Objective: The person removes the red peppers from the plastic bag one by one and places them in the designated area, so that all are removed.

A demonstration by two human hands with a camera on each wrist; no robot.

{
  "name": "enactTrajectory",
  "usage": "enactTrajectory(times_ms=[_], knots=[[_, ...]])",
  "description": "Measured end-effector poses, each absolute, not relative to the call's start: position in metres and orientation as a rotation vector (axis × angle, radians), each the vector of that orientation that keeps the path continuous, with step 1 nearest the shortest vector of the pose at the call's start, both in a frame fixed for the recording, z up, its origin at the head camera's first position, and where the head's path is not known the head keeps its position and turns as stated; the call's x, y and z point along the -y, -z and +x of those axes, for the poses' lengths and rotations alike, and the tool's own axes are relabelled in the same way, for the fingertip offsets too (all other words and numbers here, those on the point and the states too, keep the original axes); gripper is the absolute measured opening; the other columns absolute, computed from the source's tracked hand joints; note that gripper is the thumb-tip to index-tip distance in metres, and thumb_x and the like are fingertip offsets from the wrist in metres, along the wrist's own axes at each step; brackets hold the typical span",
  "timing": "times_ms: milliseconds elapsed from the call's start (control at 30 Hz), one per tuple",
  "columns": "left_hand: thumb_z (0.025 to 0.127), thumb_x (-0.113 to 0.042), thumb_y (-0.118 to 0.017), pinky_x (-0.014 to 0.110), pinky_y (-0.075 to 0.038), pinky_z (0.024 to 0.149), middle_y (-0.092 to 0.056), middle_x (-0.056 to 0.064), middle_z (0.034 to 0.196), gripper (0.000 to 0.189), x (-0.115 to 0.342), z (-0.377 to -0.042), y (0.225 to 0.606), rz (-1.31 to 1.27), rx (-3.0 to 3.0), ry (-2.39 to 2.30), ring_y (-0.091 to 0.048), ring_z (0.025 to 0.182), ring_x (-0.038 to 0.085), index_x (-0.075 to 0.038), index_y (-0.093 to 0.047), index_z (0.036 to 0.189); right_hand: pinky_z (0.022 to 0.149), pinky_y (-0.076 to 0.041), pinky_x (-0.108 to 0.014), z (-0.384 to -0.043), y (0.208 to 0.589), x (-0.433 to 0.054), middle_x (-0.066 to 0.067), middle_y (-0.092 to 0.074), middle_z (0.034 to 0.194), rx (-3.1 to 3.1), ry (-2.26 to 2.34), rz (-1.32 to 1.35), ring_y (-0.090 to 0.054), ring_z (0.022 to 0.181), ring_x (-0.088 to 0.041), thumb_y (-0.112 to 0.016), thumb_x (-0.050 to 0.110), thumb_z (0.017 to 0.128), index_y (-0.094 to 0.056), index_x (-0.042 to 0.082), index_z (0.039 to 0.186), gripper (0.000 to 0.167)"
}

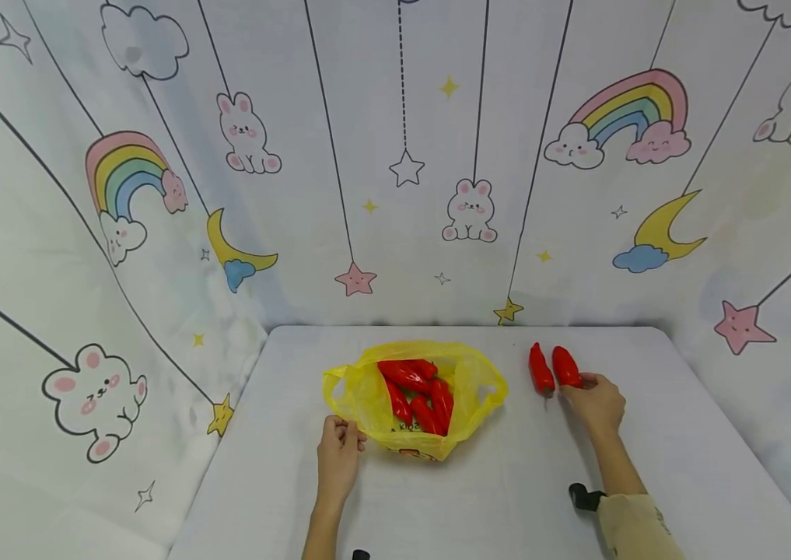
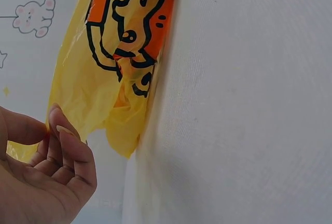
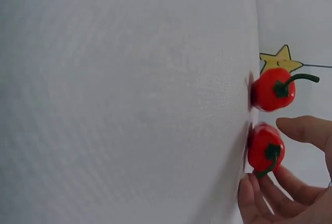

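Note:
A yellow plastic bag (image 1: 479,381) lies with its mouth spread, several red chili peppers (image 1: 405,376) inside. My left hand (image 1: 341,451) pinches the bag's rim at its near left side between thumb and fingers; in the left wrist view the hand (image 2: 57,167) holds the thin plastic edge. To the right of the bag, two red peppers lie side by side. At the stem end of the right-hand pepper (image 3: 265,149), my right hand (image 1: 596,402) has its thumb on one side and fingers on the other, with a gap at the thumb. The other pepper (image 1: 541,369) lies just left.
A white cloth-covered table (image 1: 507,498) bears everything, its far edge meeting a patterned backdrop (image 1: 395,233) with rabbits, stars and rainbows. Black wrist mounts (image 1: 586,498) sit near both forearms.

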State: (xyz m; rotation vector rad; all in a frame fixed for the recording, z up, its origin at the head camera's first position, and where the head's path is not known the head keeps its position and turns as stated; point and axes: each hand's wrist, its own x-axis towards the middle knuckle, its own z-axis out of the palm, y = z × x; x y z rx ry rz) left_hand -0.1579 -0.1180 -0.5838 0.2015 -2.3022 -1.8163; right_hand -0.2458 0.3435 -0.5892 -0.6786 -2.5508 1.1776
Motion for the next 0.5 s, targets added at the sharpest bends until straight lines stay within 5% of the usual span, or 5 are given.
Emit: enactTrajectory(times_ms=[500], knots=[[0.110,-0.013,-0.053,0.024,-0.051,0.064,-0.068,0.013,0.086,0.012,0.119,-0.159,0.584,0.203,2.288,1.833,-0.064,0.075,0.020,-0.002,-0.050,0.110,0.093,-0.055,-0.059,-0.248,0.568,-0.339,-0.033,-0.055,0.141,2.571,-1.186,-0.675,-0.052,0.124,-0.050,-0.070,0.028,0.097,-0.058,-0.005,0.141,0.056]])
